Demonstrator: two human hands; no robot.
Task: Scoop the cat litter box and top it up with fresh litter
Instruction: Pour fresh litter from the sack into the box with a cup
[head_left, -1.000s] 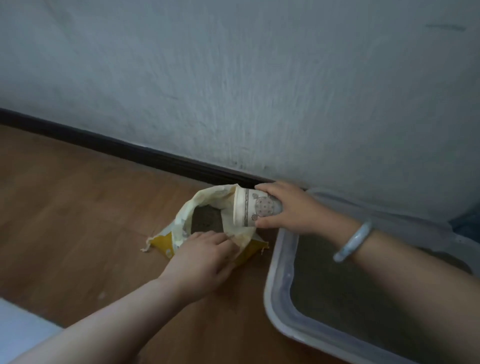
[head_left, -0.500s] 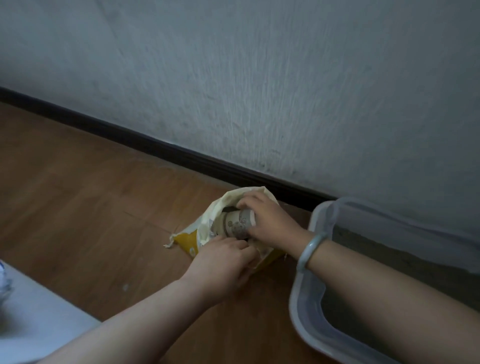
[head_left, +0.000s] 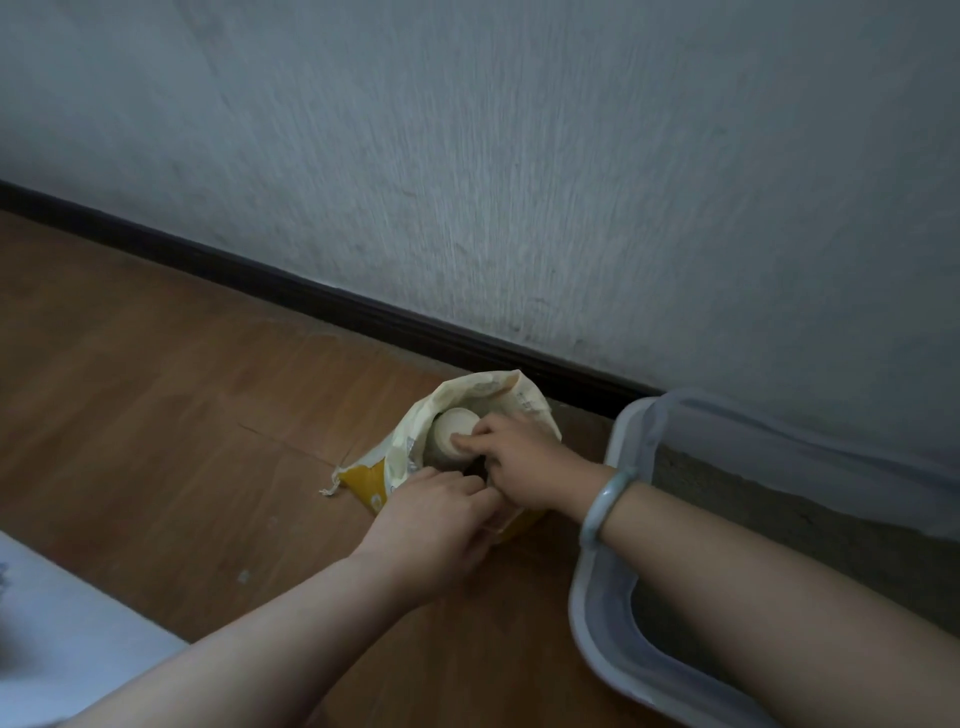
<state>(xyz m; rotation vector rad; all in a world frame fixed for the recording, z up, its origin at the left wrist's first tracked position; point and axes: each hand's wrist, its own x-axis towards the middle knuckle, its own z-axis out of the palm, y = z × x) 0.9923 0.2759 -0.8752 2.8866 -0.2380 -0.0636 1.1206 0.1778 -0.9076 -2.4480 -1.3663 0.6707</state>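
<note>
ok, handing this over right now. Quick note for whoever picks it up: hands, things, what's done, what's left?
Hands: the right hand grips the cup, which is pushed mouth-first into the litter bag with its base towards the camera. The left hand pinches the bag's near edge, holding the mouth open.
Things: the bag is on the wood floor by the wall, left of the litter box. The box has grey litter in it.
Done: bag open, cup in. Cup fill and scooping can't be seen.
Left: lift the cup out full, tip it into the box, and likely repeat.
</note>
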